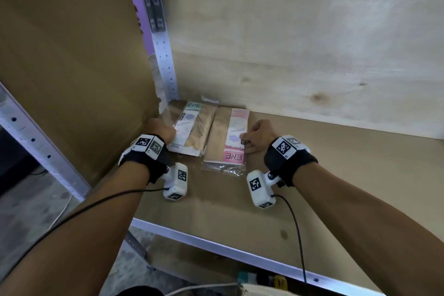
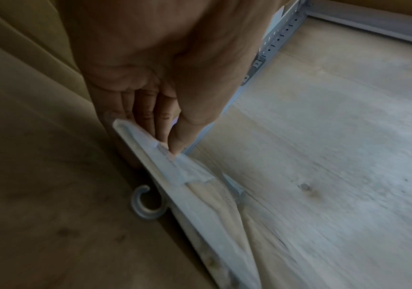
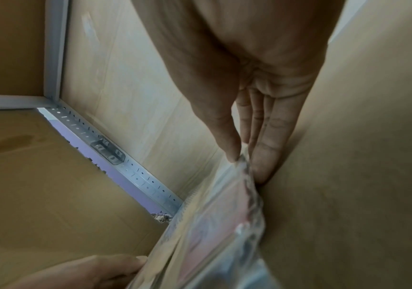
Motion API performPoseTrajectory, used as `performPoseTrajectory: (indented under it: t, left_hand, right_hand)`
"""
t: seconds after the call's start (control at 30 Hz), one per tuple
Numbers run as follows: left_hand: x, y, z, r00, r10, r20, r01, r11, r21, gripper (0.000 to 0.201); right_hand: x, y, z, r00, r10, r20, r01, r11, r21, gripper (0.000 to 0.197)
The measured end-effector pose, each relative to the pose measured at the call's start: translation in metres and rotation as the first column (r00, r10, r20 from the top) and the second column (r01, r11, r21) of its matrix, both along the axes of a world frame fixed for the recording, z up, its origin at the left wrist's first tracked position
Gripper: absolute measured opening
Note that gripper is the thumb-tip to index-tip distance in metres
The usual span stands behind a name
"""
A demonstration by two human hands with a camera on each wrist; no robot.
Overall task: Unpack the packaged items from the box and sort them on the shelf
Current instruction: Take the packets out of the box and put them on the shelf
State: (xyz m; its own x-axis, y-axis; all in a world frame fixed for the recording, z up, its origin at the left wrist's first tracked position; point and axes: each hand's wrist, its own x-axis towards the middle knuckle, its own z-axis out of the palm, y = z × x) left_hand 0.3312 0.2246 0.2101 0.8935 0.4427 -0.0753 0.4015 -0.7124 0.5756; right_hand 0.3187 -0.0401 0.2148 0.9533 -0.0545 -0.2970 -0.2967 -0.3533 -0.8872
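Two flat plastic-wrapped stocking packs lie side by side in the back left corner of the shelf board. The teal-labelled pack is on the left and the pink-labelled pack on the right, its print upside down. My left hand pinches the teal pack's left edge; the left wrist view shows thumb and fingers closed on that pack above its hanger hook. My right hand pinches the pink pack's right edge, thumb over fingers.
A perforated metal upright stands in the corner behind the packs. A cardboard panel closes the left side and a plywood wall the back. The shelf's metal front rail runs below my wrists. Bare board extends to the right.
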Motion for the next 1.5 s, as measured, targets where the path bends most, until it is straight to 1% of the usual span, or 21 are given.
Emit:
performPoseTrajectory:
  t: [0.1, 0.2, 0.3, 0.37, 0.43, 0.5, 0.63, 0.7, 0.8, 0.87, 0.93, 1.03, 1.13, 1.2, 1.33, 1.5]
  left_hand:
    - [-0.003, -0.003, 0.003, 1.0, -0.017, -0.01, 0.017, 0.999, 0.037, 0.032]
    - [-0.014, -0.004, 0.008, 0.994, -0.103, -0.024, 0.103, 0.995, -0.003, 0.04]
    - [-0.04, -0.007, 0.02, 0.988, -0.154, -0.001, 0.154, 0.988, -0.001, 0.043]
    - [-0.063, -0.011, 0.031, 0.976, -0.213, 0.031, 0.213, 0.977, 0.016, 0.04]
    - [-0.09, -0.018, 0.044, 0.968, -0.24, 0.076, 0.243, 0.97, -0.022, 0.031]
    - [-0.12, -0.032, 0.058, 0.951, -0.274, 0.14, 0.283, 0.958, -0.052, 0.022]
    - [-0.198, -0.074, 0.078, 0.878, -0.367, 0.306, 0.414, 0.904, -0.106, 0.018]
    - [-0.238, -0.096, 0.08, 0.835, -0.413, 0.364, 0.485, 0.864, -0.133, 0.014]
    - [-0.29, -0.126, 0.072, 0.779, -0.498, 0.381, 0.597, 0.775, -0.208, 0.014]
    - [-0.317, -0.144, 0.06, 0.748, -0.56, 0.356, 0.652, 0.722, -0.233, 0.013]
    - [-0.338, -0.161, 0.045, 0.728, -0.604, 0.325, 0.682, 0.69, -0.244, 0.008]
    - [-0.361, -0.182, 0.015, 0.723, -0.636, 0.271, 0.69, 0.681, -0.243, 0.008]
    - [-0.375, -0.201, -0.022, 0.71, -0.683, 0.172, 0.702, 0.666, -0.252, 0.01]
    - [-0.381, -0.211, -0.047, 0.71, -0.7, 0.07, 0.687, 0.668, -0.285, 0.009]
    - [-0.385, -0.223, -0.101, 0.662, -0.741, -0.111, 0.692, 0.662, -0.29, 0.012]
    - [-0.375, -0.228, -0.159, 0.647, -0.679, -0.348, 0.645, 0.73, -0.226, 0.024]
  right_hand:
    - [-0.004, 0.001, 0.005, 0.999, 0.037, -0.003, -0.037, 0.998, -0.056, 0.022]
    - [-0.02, -0.005, 0.014, 0.996, 0.09, 0.018, -0.087, 0.988, -0.13, 0.021]
    - [-0.05, -0.02, 0.029, 0.99, 0.118, 0.077, -0.105, 0.983, -0.154, 0.013]
    - [-0.076, -0.034, 0.041, 0.982, 0.167, 0.084, -0.154, 0.978, -0.143, 0.007]
    - [-0.106, -0.047, 0.054, 0.974, 0.217, 0.066, -0.207, 0.969, -0.134, 0.005]
    - [-0.137, -0.059, 0.067, 0.971, 0.235, 0.044, -0.229, 0.966, -0.117, 0.004]
    - [-0.212, -0.079, 0.083, 0.97, 0.238, 0.05, -0.232, 0.967, -0.108, 0.008]
    - [-0.254, -0.089, 0.085, 0.969, 0.241, 0.057, -0.233, 0.965, -0.119, 0.009]
    - [-0.313, -0.102, 0.079, 0.965, 0.255, 0.058, -0.246, 0.96, -0.136, 0.008]
    - [-0.346, -0.11, 0.069, 0.968, 0.25, 0.034, -0.243, 0.96, -0.14, 0.007]
    - [-0.372, -0.12, 0.053, 0.972, 0.235, 0.013, -0.23, 0.96, -0.16, 0.01]
    - [-0.4, -0.136, 0.022, 0.981, 0.192, -0.022, -0.193, 0.962, -0.195, 0.01]
    - [-0.416, -0.151, -0.015, 0.979, 0.187, -0.078, -0.199, 0.959, -0.202, 0.009]
    - [-0.422, -0.159, -0.042, 0.978, 0.175, -0.113, -0.193, 0.963, -0.187, 0.009]
    - [-0.425, -0.168, -0.092, 0.977, 0.146, -0.157, -0.179, 0.958, -0.224, 0.016]
    - [-0.41, -0.168, -0.143, 0.957, 0.148, -0.251, -0.218, 0.934, -0.282, 0.016]
